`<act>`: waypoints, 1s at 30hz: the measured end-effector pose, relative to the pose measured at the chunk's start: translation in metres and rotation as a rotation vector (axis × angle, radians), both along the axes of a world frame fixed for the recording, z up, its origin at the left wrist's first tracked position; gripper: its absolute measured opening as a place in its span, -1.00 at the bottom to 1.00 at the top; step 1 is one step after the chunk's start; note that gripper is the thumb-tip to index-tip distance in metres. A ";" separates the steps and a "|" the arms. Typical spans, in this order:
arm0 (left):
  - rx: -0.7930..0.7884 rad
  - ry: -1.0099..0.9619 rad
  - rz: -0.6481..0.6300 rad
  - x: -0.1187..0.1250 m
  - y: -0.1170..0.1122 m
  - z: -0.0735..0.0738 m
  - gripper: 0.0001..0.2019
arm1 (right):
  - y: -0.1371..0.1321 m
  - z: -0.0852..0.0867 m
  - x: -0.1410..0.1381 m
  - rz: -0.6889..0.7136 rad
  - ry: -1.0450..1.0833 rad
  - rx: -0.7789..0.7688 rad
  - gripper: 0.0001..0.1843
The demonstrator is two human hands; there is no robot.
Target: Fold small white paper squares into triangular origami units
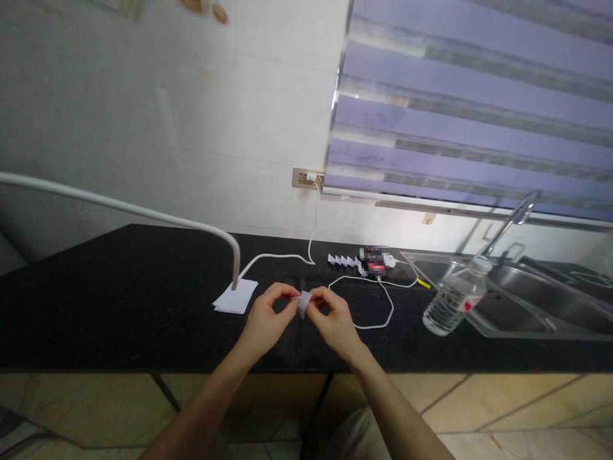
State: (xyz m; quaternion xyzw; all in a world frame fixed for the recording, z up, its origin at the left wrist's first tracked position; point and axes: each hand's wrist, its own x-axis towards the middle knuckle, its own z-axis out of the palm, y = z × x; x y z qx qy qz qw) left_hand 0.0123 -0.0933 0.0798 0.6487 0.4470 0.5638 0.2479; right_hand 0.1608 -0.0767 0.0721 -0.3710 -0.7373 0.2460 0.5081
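Note:
Between my two hands, above the black counter, is a small folded piece of white paper (304, 303). My left hand (272, 316) pinches its left side with thumb and forefinger. On the other side my right hand (335, 318) grips it in the same kind of pinch. The exact folds are too small to make out. To the left of my hands lies a stack of white paper sheets (243, 298). Farther back on the counter stands a row of small folded paper pieces (345, 261), several of them, beside a dark device with a blurred screen (376, 262).
A white cable (390, 313) loops over the black counter (143, 306), and another runs up to the wall socket (306, 178). A white bent rod (191, 223) comes down onto the paper stack. At right, a water bottle (453, 303) stands near the steel sink (507, 333) and faucet (512, 220).

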 end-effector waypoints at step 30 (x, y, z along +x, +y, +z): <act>-0.212 -0.283 0.049 0.008 0.000 -0.011 -0.80 | -0.009 0.008 -0.006 -0.065 -0.095 0.179 -0.85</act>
